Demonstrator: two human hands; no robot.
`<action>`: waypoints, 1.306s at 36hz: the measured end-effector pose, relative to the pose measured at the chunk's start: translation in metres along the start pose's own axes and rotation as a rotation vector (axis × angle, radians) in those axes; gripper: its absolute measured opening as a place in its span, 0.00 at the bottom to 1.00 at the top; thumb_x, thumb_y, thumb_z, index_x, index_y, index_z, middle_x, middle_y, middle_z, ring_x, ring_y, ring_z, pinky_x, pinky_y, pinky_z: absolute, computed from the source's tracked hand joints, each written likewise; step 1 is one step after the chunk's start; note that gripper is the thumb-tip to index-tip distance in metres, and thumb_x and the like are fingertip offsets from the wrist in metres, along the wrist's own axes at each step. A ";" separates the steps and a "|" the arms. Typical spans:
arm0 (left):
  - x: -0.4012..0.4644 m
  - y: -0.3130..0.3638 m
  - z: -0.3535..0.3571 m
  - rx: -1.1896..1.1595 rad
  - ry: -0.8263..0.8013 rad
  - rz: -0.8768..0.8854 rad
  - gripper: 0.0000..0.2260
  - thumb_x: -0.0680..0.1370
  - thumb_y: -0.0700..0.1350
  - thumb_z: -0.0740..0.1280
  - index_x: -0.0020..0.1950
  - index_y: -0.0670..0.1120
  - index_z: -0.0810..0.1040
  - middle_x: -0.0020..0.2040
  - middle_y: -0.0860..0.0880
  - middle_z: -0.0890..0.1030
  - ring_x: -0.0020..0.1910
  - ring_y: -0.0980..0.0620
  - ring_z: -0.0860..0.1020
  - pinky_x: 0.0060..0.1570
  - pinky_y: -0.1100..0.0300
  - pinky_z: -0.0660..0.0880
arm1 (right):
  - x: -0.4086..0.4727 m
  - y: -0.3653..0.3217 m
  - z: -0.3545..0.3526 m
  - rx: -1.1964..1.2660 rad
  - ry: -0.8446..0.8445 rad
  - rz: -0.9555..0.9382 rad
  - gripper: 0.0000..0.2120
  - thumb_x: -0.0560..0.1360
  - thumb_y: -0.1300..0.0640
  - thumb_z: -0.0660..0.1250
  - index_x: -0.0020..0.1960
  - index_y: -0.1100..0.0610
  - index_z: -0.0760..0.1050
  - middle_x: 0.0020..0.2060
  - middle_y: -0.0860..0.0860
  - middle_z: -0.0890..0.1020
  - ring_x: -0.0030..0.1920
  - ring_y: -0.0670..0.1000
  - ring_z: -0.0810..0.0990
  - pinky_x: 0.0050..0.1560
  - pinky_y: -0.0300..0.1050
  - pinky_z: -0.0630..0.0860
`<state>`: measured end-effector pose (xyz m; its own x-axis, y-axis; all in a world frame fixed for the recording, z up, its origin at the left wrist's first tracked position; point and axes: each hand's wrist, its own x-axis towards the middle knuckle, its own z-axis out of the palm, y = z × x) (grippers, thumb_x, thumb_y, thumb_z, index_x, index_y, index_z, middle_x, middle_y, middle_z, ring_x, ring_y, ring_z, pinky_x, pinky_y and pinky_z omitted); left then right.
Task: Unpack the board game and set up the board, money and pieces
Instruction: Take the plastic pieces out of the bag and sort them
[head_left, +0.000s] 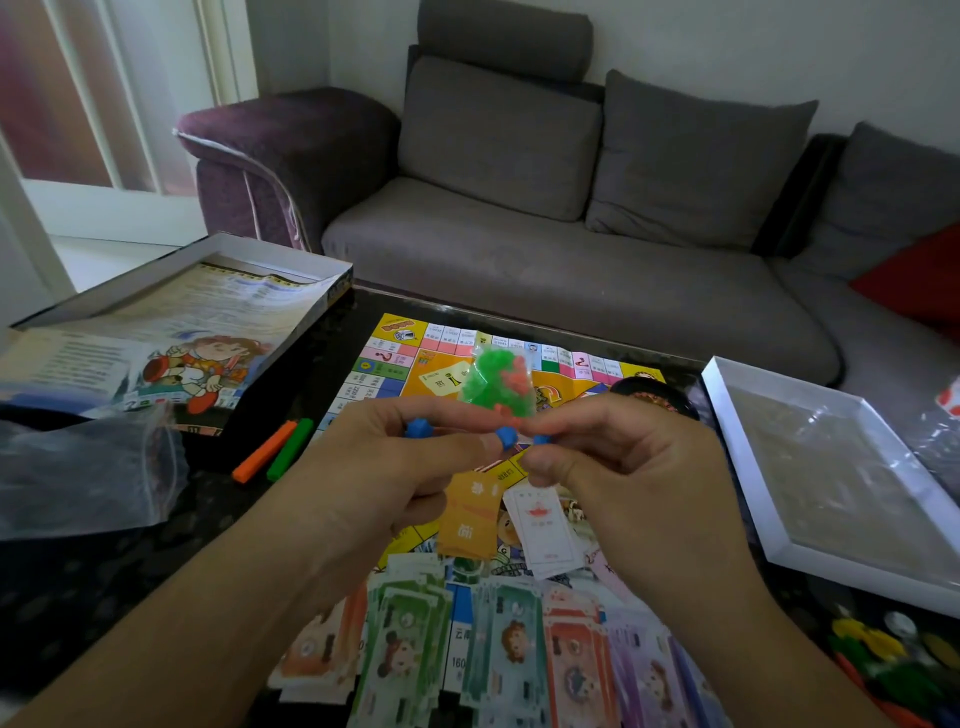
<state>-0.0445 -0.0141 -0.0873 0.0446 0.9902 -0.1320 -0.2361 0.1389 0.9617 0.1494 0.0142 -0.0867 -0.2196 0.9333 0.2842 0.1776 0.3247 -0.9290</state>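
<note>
Over the game board (395, 364) lying on the dark desk (104, 571), the left hand (384, 467) and right hand (613, 457) are pinching a blue plastic piece strip (505, 435) at centre, its long axis running nine to three o'clock, so twisting gently near each joint is probably safest.
</note>
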 end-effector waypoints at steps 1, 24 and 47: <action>-0.001 -0.001 0.001 0.003 -0.001 0.006 0.10 0.69 0.42 0.76 0.49 0.45 0.89 0.39 0.42 0.65 0.26 0.53 0.57 0.25 0.61 0.57 | 0.000 -0.001 0.000 0.020 0.004 0.009 0.13 0.73 0.71 0.76 0.47 0.54 0.87 0.40 0.50 0.89 0.41 0.51 0.88 0.46 0.44 0.85; -0.010 -0.011 0.014 0.395 0.195 0.381 0.05 0.72 0.41 0.79 0.45 0.51 0.89 0.32 0.61 0.81 0.29 0.61 0.77 0.36 0.67 0.77 | -0.001 -0.005 0.000 0.122 0.026 0.067 0.10 0.70 0.72 0.76 0.46 0.60 0.85 0.40 0.53 0.89 0.37 0.55 0.88 0.40 0.43 0.84; -0.004 -0.020 0.013 0.632 0.042 0.233 0.09 0.83 0.44 0.67 0.51 0.59 0.80 0.30 0.57 0.73 0.26 0.57 0.70 0.27 0.66 0.68 | -0.004 -0.008 0.001 0.031 0.047 -0.005 0.09 0.73 0.68 0.77 0.47 0.55 0.86 0.41 0.49 0.89 0.41 0.51 0.89 0.45 0.42 0.85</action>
<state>-0.0278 -0.0208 -0.1030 0.0208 0.9949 0.0989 0.3793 -0.0994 0.9199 0.1479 0.0082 -0.0808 -0.1752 0.9379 0.2994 0.1470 0.3256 -0.9340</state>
